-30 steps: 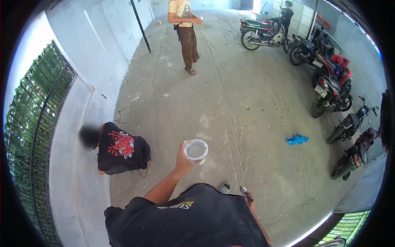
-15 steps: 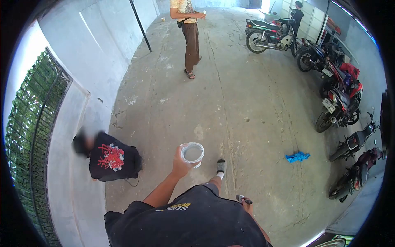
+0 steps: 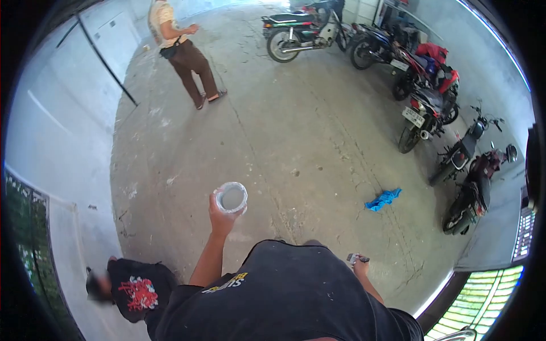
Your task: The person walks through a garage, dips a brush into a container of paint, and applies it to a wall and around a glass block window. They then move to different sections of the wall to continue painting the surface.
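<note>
The round, white-smeared tub [image 3: 232,197], gripped in the left hand [image 3: 220,220], is mouth-up over open grey concrete floor [image 3: 278,125], well apart from the pale wall [image 3: 71,133]; separately, the right hand [image 3: 362,267] clasps a dark-handled, pale-headed brush [image 3: 352,258] crosswise, head leftward.

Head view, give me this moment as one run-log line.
left hand: holding white-rimmed tub, mouth up | right hand: holding paintbrush, apart from tub | concrete floor: crumpled blue cloth or bag

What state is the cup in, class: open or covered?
Open: no lid covers the cup, held in the left hand, and pale grey is visible inside. How full, cannot tell.
</note>
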Demonstrator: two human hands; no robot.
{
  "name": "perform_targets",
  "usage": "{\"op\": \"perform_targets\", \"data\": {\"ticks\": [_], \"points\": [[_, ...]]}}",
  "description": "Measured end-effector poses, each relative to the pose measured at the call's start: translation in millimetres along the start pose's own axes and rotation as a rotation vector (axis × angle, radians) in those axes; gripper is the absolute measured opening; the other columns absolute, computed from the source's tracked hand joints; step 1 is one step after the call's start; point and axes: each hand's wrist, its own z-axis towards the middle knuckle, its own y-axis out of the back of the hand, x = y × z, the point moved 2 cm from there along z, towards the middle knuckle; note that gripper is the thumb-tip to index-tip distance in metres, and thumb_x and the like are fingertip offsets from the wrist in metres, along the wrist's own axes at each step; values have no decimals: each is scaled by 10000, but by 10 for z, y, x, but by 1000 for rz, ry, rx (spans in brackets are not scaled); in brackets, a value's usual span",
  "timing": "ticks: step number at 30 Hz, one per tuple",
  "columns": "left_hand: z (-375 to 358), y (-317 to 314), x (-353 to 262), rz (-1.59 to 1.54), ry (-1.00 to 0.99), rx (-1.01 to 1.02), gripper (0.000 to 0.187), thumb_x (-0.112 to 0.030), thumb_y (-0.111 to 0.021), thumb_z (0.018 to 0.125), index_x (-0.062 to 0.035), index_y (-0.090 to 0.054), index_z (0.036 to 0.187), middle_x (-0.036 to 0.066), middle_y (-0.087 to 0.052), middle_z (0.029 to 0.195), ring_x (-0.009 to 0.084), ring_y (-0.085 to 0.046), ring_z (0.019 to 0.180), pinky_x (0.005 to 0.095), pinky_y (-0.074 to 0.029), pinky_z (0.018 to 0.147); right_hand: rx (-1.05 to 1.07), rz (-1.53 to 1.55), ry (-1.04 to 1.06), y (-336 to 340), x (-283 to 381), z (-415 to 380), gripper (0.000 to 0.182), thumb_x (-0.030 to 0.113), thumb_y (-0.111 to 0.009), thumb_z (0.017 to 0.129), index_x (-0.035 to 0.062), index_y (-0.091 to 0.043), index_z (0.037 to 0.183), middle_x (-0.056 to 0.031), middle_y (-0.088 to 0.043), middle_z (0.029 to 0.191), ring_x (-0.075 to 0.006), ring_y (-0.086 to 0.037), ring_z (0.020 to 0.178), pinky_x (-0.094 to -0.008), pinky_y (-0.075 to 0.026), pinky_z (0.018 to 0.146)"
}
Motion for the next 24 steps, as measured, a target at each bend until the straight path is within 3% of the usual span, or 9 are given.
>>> {"op": "perform_targets", "data": {"ticks": [2, 5, 7, 10, 17, 19, 21, 23, 24], "points": [[399, -256, -63, -24, -64, 12, 783, -148, -962, 568, -41, -499, 1191, 152, -622, 1163, 291, -629, 1081, 392, -509, 926, -23, 62, -60, -54, -77, 240, 160, 180, -692, 882, 96, -721, 1015, -79, -708, 847, -169, -677, 671, -329, -530, 568], [898, -619, -96, -98, -56, 60, 808, -70, -940, 579, -56, -471, 1237, 108, -550, 1208, 244, -561, 1148, 376, -464, 998, -72, -185, 9, -187, -26, 506, 138, 174, -716, 850, 98, -738, 964, -76, -717, 837, -190, -692, 689, -347, -546, 598], [1197, -890, -15, -151, -38, 41, 805, -102, -951, 571, -52, -482, 1224, 121, -573, 1200, 262, -582, 1127, 382, -478, 976, 24, -290, -162, -349, 213, 574, 139, 179, -738, 814, 111, -753, 934, -96, -732, 874, -230, -712, 775, -373, -563, 690], [1661, -1280, 122, -148, -50, 8, 801, -138, -961, 565, -47, -495, 1210, 134, -599, 1179, 283, -607, 1098, 392, -495, 947, 23, -460, -87, -697, 537, 936, 165, 169, -741, 792, 114, -757, 946, -124, -734, 930, -260, -713, 887, -386, -558, 777], [2799, -1542, 105, 71, 73, -98, 775, -169, -956, 576, -43, -505, 1193, 147, -612, 1135, 306, -617, 1074, 401, -504, 922, 70, -520, 28, -1515, 2321, 2157, 207, 230, -758, 761, 121, -769, 936, -146, -729, 1001, -274, -695, 983, -389, -540, 850], [3124, -1470, 57, 128, 72, -171, 778, -168, -956, 577, -42, -502, 1196, 147, -608, 1145, 305, -616, 1078, 402, -504, 925, 242, -240, 564, -1873, 2589, 2817, 236, 271, -770, 753, 97, -765, 912, -150, -735, 978, -293, -701, 951, -398, -543, 839], [3320, -1394, 32, 193, 91, -222, 781, -168, -956, 578, -41, -500, 1199, 148, -604, 1155, 305, -616, 1081, 403, -504, 927, 331, -561, 394, -2168, 3425, 3258, 290, 314, -764, 769, 54, -746, 897, -165, -734, 927, -290, -710, 904, -402, -548, 818], [3511, -1341, 50, 208, 84, -307, 784, -166, -957, 584, -42, -494, 1205, 150, -592, 1169, 295, -616, 1083, 400, -508, 922, 418, -779, 500, -2509, 4460, 3404, 356, 388, -770, 773, 40, -726, 827, -157, -722, 787, -334, -707, 761, -427, -541, 699], [3563, -1303, 112, 221, 105, -339, 784, -166, -957, 584, -42, -494, 1205, 150, -592, 1169, 295, -616, 1083, 400, -508, 922, 425, -870, 566, -2789, 4818, 3558, 386, 406, -775, 771, 28, -717, 816, -160, -722, 794, -331, -708, 765, -429, -540, 702]]}}
